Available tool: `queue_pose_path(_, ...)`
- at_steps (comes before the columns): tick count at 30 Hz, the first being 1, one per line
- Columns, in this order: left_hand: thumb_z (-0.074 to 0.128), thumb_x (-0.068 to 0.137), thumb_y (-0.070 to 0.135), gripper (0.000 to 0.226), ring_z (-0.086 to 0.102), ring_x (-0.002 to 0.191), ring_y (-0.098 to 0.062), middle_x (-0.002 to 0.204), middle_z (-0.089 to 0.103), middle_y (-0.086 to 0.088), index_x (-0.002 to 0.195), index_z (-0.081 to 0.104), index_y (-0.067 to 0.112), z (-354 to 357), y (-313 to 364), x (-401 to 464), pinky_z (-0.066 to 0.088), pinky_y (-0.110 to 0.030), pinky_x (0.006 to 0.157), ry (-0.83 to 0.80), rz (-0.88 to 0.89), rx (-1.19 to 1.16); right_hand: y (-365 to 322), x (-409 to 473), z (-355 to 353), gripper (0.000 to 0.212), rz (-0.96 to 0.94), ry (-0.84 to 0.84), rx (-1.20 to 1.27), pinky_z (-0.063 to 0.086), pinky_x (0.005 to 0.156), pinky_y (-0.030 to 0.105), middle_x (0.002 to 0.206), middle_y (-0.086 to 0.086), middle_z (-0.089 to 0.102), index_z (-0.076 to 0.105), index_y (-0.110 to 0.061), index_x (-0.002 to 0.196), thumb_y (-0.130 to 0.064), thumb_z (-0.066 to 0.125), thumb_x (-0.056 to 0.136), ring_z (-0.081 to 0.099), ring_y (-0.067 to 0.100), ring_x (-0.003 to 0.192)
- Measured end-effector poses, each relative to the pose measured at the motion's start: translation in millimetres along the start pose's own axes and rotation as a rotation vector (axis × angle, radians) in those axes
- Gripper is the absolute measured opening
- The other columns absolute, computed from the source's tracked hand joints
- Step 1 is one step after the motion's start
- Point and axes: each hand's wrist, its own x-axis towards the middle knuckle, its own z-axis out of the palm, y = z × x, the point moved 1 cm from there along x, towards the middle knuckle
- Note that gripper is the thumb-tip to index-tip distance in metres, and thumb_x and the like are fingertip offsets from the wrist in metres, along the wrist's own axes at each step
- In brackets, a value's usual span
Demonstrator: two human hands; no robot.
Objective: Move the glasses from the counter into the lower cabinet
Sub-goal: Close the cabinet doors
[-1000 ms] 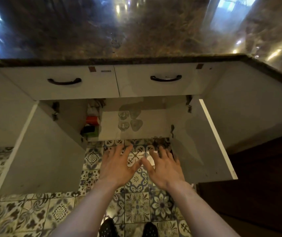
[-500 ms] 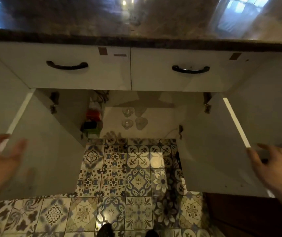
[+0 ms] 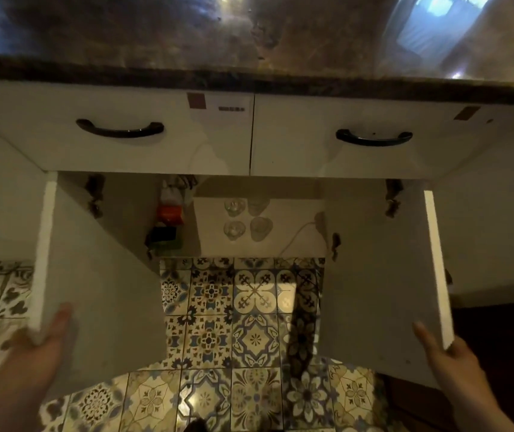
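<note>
A: What do the hands have hold of?

B: The left hand (image 3: 33,353) is cupped round the lower outer corner of the left door (image 3: 100,291), one finger laid on the inner face and the rest behind the edge. The right hand (image 3: 445,360) does the same on the right door (image 3: 374,275), fingers spread at its bottom corner. Neither is clenched; both look like loose, open-palmed holds on a panel edge.

A: Why the outer corners?

B: That is the point farthest from the hinges (image 3: 93,194), so I judge a light push there swings each door easily. Both doors stand wide open, square to the cabinet front.

A: And the glasses?

B: Four glasses (image 3: 248,218) stand on the pale shelf floor (image 3: 287,232) inside the lower cabinet, in a tight two-by-two cluster near the middle. They are well apart from both hands. A red and white packet (image 3: 170,210) and a dark box (image 3: 163,236) sit to their left, against the cabinet side.

A: Anything left on the counter (image 3: 249,35)?

B: The visible stretch of dark stone shows only reflections, no glasses that I can make out.

A: So how far along is this?

B: Nearly finished, I would say. With the glasses set back from the opening, the doors should clear them when shut.
</note>
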Motion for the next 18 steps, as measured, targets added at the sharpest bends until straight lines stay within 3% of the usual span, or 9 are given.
queue_pose_path(3, 0.054, 0.085, 0.075, 0.087, 0.053, 0.12, -0.046, 0.133, 0.054, -0.022, 0.139, 0.041, 0.008, 36.4, 34.6, -52.2, 0.04, -0.06, 0.106, -0.105, 0.07, 0.032, -24.3, -23.1, 44.6, 0.076, 0.018, -0.153, 0.132, 0.043, 0.106, 0.061, 0.135, 0.02, 0.056, 0.045, -0.011, 0.143, -0.06, 0.064, 0.087, 0.053, 0.043, 0.123)
queue_pose_path(6, 0.051, 0.092, 0.065, 0.068, 0.055, 0.112, -0.033, 0.121, 0.059, -0.011, 0.136, 0.042, 0.014, 74.3, 59.1, -74.4, 0.041, -0.051, 0.101, -0.304, 0.085, -0.141, -53.4, -29.3, 86.4, 0.076, 0.072, -0.274, 0.246, 0.045, 0.104, 0.057, 0.136, 0.017, 0.056, 0.047, -0.013, 0.143, -0.064, 0.059, 0.089, 0.056, 0.04, 0.121)
queue_pose_path(7, 0.051, 0.094, 0.06, 0.059, 0.058, 0.11, -0.03, 0.117, 0.062, -0.009, 0.132, 0.046, 0.014, 87.3, 67.0, -72.8, 0.043, -0.046, 0.099, -0.376, 0.107, -0.209, -64.2, -31.5, 97.3, 0.07, 0.08, -0.324, 0.279, 0.049, 0.099, 0.056, 0.129, 0.016, 0.061, 0.052, -0.013, 0.138, -0.064, 0.058, 0.09, 0.06, 0.038, 0.114)
queue_pose_path(9, 0.051, 0.1, 0.045, 0.04, 0.062, 0.109, -0.023, 0.119, 0.065, -0.007, 0.129, 0.054, 0.017, 109.2, 89.6, -74.6, 0.045, -0.039, 0.097, -0.462, 0.142, -0.343, -87.9, -33.3, 118.5, 0.047, 0.084, -0.425, 0.406, 0.056, 0.079, 0.045, 0.092, 0.008, 0.072, 0.064, -0.016, 0.109, -0.059, 0.059, 0.093, 0.066, 0.028, 0.089)
queue_pose_path(11, 0.052, 0.103, 0.032, 0.019, 0.062, 0.111, -0.019, 0.118, 0.066, -0.003, 0.119, 0.059, 0.026, 126.4, 115.7, -73.5, 0.046, -0.038, 0.101, -0.504, 0.191, -0.421, -110.1, -29.9, 137.4, 0.034, 0.029, -0.497, 0.531, 0.055, 0.075, 0.039, 0.068, -0.006, 0.061, 0.056, -0.023, 0.087, -0.056, 0.061, 0.093, 0.061, 0.018, 0.073)
queue_pose_path(13, 0.053, 0.102, 0.023, 0.017, 0.061, 0.114, -0.015, 0.114, 0.066, 0.003, 0.116, 0.06, 0.03, 142.4, 141.4, -66.1, 0.045, -0.036, 0.104, -0.57, 0.249, -0.468, -134.2, -21.3, 152.4, 0.032, -0.084, -0.582, 0.626, 0.053, 0.086, 0.038, 0.082, -0.008, 0.059, 0.057, -0.023, 0.102, -0.054, 0.062, 0.093, 0.06, 0.012, 0.081)
queue_pose_path(15, 0.052, 0.101, 0.015, 0.026, 0.06, 0.115, -0.014, 0.115, 0.065, 0.003, 0.125, 0.057, 0.024, 153.0, 165.3, -57.9, 0.041, -0.036, 0.111, -0.607, 0.266, -0.518, -162.7, -12.5, 160.0, 0.042, -0.166, -0.613, 0.702, 0.052, 0.095, 0.041, 0.11, -0.002, 0.066, 0.056, -0.02, 0.128, -0.047, 0.062, 0.096, 0.064, 0.016, 0.105)
queue_pose_path(16, 0.052, 0.1, 0.012, 0.022, 0.06, 0.111, -0.014, 0.113, 0.065, 0.001, 0.121, 0.06, 0.017, 155.2, 173.9, -53.3, 0.04, -0.037, 0.112, -0.602, 0.27, -0.529, -179.4, -8.2, 162.0, 0.047, -0.182, -0.595, 0.73, 0.051, 0.099, 0.043, 0.124, 0.001, 0.063, 0.053, -0.018, 0.136, -0.042, 0.061, 0.097, 0.062, 0.02, 0.116)
queue_pose_path(18, 0.053, 0.097, 0.005, 0.014, 0.062, 0.1, -0.016, 0.103, 0.064, -0.007, 0.09, 0.062, 0.013, 158.4, 186.0, -43.8, 0.042, -0.039, 0.112, -0.597, 0.282, -0.544, -211.1, -4.6, 164.1, 0.045, -0.209, -0.571, 0.749, 0.05, 0.102, 0.043, 0.128, 0.006, 0.059, 0.054, -0.012, 0.136, -0.035, 0.06, 0.098, 0.059, 0.023, 0.121)
